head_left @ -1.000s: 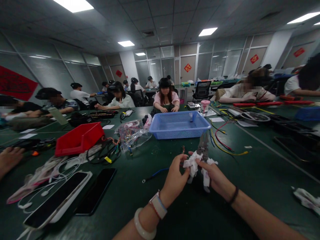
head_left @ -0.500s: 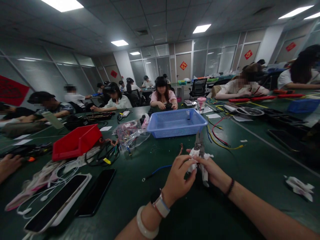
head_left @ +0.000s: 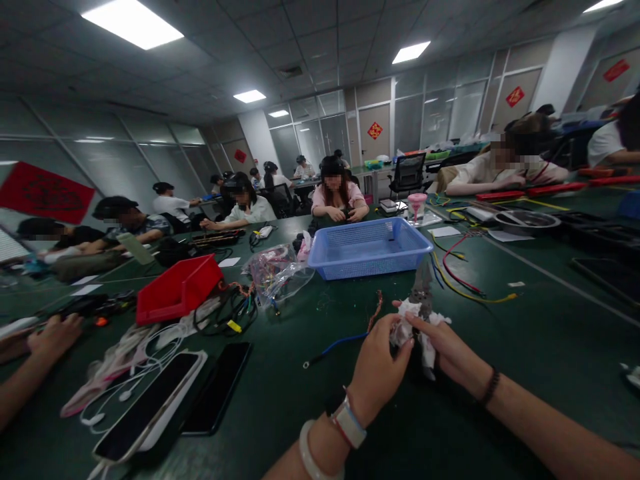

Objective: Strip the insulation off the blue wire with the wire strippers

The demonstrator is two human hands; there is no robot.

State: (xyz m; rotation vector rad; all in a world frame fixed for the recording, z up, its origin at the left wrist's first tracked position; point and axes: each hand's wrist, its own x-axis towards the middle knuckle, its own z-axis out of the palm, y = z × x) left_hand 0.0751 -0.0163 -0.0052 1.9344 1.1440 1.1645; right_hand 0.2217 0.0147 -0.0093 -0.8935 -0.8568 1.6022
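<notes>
My left hand (head_left: 381, 363) is closed, pinching a crumpled white tissue (head_left: 403, 321) against a pair of grey metal pliers (head_left: 423, 293). My right hand (head_left: 453, 350) grips the pliers from the other side, with more tissue bunched under its fingers. The jaws point away from me and the handle ends poke out below my hands. Just left of my left hand, a blue wire (head_left: 340, 343) with a ring terminal lies on the table, near a bare copper strand (head_left: 376, 310). Tissue and fingers hide the middle of the pliers.
Beyond my hands stands a blue plastic basket (head_left: 370, 267). To its left are a clear bag of wires (head_left: 280, 277) and a red bin (head_left: 177, 293). Two phones (head_left: 217, 390) and white earphones lie front left. A co-worker's hand (head_left: 55, 343) rests at the left edge.
The whole scene has shifted right in view as my head turned left. Both hands still hold the tissue and pliers, in much the same pose.
</notes>
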